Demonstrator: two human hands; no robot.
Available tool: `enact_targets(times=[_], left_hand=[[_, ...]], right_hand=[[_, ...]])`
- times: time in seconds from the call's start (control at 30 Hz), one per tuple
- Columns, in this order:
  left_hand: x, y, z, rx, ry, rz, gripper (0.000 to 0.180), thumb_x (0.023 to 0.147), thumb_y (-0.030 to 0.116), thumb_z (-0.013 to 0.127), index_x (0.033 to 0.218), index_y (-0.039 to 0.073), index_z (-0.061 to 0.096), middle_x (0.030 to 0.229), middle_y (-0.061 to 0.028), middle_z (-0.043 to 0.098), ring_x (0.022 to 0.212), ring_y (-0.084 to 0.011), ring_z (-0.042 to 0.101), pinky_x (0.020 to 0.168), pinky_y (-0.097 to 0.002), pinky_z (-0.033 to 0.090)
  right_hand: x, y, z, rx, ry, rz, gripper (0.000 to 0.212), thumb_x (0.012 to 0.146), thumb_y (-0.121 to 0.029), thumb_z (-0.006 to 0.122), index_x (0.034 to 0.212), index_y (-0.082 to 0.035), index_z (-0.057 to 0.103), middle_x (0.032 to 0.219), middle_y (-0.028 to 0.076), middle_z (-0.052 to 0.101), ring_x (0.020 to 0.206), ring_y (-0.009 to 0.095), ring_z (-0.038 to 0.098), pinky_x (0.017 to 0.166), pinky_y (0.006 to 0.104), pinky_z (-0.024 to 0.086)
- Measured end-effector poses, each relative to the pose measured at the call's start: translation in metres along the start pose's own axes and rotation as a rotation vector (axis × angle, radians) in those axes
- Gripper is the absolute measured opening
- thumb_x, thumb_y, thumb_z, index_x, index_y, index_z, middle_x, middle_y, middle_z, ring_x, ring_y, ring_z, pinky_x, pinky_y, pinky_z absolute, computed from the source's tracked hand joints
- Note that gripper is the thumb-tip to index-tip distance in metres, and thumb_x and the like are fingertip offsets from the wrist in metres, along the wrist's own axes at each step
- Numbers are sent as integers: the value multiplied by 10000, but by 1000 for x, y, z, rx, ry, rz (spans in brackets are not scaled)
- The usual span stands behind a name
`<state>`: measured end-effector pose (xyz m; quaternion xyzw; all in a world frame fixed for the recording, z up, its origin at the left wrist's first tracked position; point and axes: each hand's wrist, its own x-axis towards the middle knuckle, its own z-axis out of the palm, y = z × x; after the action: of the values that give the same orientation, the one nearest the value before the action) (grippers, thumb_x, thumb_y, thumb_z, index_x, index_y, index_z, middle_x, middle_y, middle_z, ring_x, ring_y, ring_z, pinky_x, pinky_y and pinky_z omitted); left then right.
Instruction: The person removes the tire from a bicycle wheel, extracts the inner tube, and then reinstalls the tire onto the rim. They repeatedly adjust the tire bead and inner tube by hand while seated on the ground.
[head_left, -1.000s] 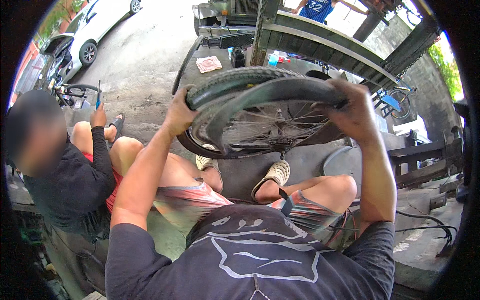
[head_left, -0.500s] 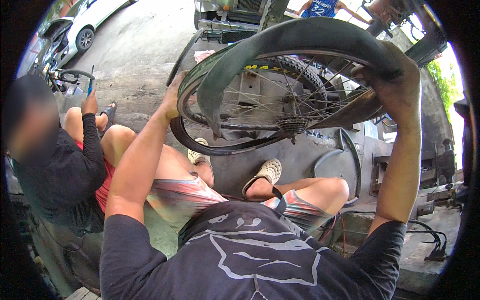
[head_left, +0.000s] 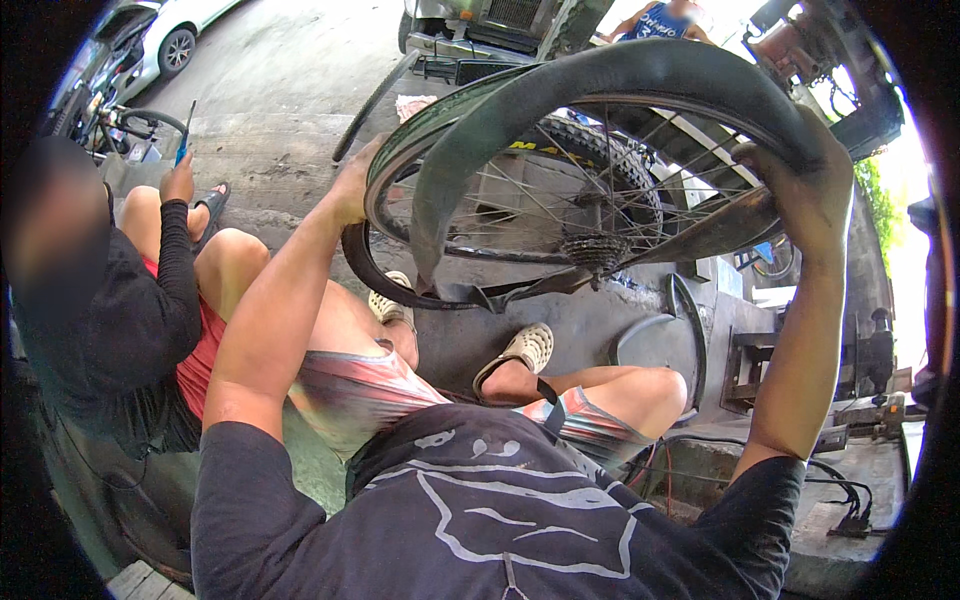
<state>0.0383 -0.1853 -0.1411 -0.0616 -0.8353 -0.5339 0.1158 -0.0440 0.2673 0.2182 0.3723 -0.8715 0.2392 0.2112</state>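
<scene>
A bicycle wheel [head_left: 385, 222] with thin spokes and a cassette [head_left: 597, 252] is held up in front of me between both hands. Over its far side lies a fat black inner tube [head_left: 640, 72], slack parts of it drooping at the left and along the near side. My left hand [head_left: 352, 185] grips the wheel's left edge; its fingertips are hidden behind the rim. On the right, my right hand [head_left: 812, 190] is closed round the tube and the wheel's edge, thumb on the inner side.
Behind the held wheel is another wheel with a knobby tyre [head_left: 650, 185]. A black curved strip [head_left: 690, 340] lies on the floor at right, near a metal stand [head_left: 750, 365]. At left a person [head_left: 120, 330] sits close, holding a blue-handled tool [head_left: 182, 155]. Another person [head_left: 655, 22] is beyond.
The wheel has shifted slightly right with both hands. A slack fold of the tube now shows along the near edge. The person in blue at the back has changed posture.
</scene>
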Motion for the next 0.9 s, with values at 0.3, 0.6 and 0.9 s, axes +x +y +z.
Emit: enact_targets(times=[0.3, 0.6, 0.9], left_hand=[[-1, -11, 3, -340, 24, -79, 907, 853, -115, 786, 1651, 144, 441, 1497, -44, 632, 1299, -142, 627, 998, -346, 615], [0, 0, -4, -64, -21, 81, 765, 851, 27, 837, 1546, 91, 524, 1435, -71, 665, 1304, -170, 626, 1038, -346, 580], [45, 81, 2, -115, 101, -67, 765, 784, 162, 888, 1462, 17, 564, 1366, -172, 689, 1279, -284, 654, 1091, -408, 513]], right_hand=[[1, -3, -4, -211, 57, -50, 466, 834, -137, 894, 1265, -33, 749, 1035, 112, 826, 953, 205, 791, 892, 364, 596], [-5, 2, -4, -153, 46, -64, 484, 786, -125, 921, 1234, -32, 764, 1070, 106, 828, 978, 183, 782, 914, 355, 600], [-6, -4, -7, -333, 101, -63, 494, 784, -166, 945, 1228, -43, 766, 1072, 104, 828, 963, 209, 790, 879, 366, 608]])
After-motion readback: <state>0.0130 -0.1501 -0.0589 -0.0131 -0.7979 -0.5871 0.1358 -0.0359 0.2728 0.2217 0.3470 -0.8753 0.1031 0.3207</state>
